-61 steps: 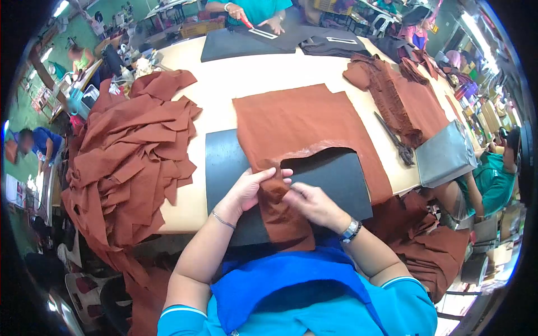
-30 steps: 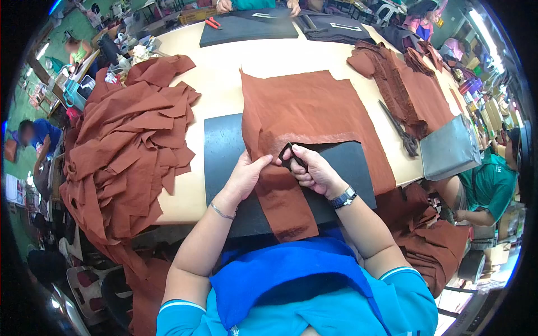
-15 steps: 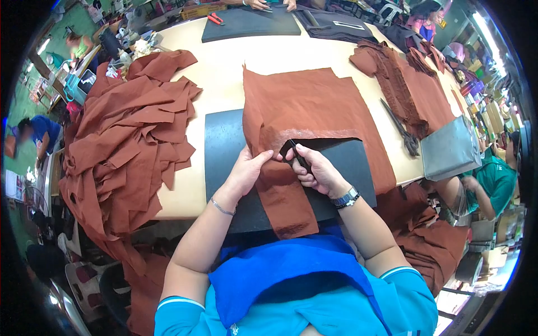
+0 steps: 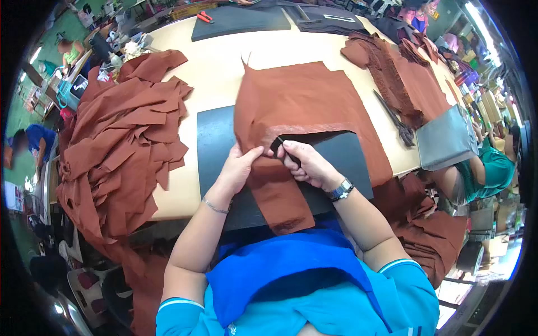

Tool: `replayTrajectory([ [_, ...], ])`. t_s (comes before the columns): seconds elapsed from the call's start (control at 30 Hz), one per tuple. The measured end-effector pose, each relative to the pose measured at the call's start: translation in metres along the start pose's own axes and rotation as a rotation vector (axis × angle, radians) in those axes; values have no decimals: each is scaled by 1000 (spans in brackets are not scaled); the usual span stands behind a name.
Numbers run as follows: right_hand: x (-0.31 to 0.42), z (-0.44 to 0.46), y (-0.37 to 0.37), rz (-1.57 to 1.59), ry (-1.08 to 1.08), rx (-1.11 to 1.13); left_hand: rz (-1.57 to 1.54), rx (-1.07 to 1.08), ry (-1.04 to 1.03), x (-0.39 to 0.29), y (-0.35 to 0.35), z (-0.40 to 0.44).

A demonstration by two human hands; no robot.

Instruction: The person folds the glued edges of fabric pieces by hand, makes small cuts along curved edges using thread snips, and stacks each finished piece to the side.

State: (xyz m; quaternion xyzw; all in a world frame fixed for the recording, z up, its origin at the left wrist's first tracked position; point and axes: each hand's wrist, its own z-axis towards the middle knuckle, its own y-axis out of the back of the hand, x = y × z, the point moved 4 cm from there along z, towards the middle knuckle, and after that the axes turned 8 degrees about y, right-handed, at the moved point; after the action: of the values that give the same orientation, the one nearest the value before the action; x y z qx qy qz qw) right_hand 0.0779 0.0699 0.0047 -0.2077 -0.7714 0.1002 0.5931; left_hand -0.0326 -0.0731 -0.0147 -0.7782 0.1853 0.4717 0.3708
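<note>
Within the pinched left grip point(image 4: 237, 166) sits brown cloth point(image 4: 305, 98); right grip point(image 4: 309, 162) clasps, seemingly, snips point(image 4: 276, 145).

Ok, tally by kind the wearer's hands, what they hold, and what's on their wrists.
Hands: 2, the left hand and right hand
Brown cloth: 1, at the left fingers (layers can't be told)
Dark tool: 1, in the right hand
Watch: 1, right wrist
Bracelet: 1, left wrist
Total: 6

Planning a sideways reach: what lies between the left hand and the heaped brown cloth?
Head view: from the left hand, first black board, then a bare strip of tabletop up to the heap.
</note>
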Motion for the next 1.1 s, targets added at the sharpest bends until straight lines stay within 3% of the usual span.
replayTrajectory([
  [0.03, 2, -7, 2, -57, 12, 44, 5, -15, 4, -4, 3, -6],
  [0.1, 13, -15, -3, -397, 357, -69, 16, -52, 16, -10, 15, -23],
  [0.17, 42, -29, -4, -1147, 742, -227, 94, -157, -44, -13, 36, -44],
  [0.23, 37, -7, 11, -1442, 770, -369, 407, -410, -206, -32, 62, -84],
  [0.3, 19, 20, 8, -1539, 649, -322, 798, -610, -616, -65, 52, -103],
  [0.33, 19, 30, -4, -1516, 637, -263, 970, -694, -781, -82, 33, -112],
  [0.37, 21, 39, -17, -1494, 626, -202, 1023, -605, -845, -93, 13, -111],
  [0.4, 4, 57, -18, -1446, 880, -180, 1072, -515, -908, -101, -9, -109],
  [0.43, 3, 66, -29, -1369, 917, -68, 1113, -427, -976, -105, -30, -102],
  [0.5, 19, 57, -43, -1275, 709, 1, 966, -187, -902, -106, -68, -75],
  [0.53, 5, 71, -31, -1207, 809, 14, 882, -167, -837, -102, -76, -58],
  [0.57, 12, 62, -23, -1133, 717, -60, 792, -147, -770, -94, -74, -38],
  [0.63, 27, 20, 1, -990, 520, -191, 919, -182, -714, -79, -65, -4],
  [0.77, 18, -19, 60, -162, 226, -346, 1482, -400, -630, -33, -49, 40],
  [0.9, 17, -19, 65, 150, 63, -351, 1540, -445, -666, -27, -35, 56],
  [1.1, 3, 19, 48, 479, -113, -90, 1364, -468, -697, -33, -26, 53],
])
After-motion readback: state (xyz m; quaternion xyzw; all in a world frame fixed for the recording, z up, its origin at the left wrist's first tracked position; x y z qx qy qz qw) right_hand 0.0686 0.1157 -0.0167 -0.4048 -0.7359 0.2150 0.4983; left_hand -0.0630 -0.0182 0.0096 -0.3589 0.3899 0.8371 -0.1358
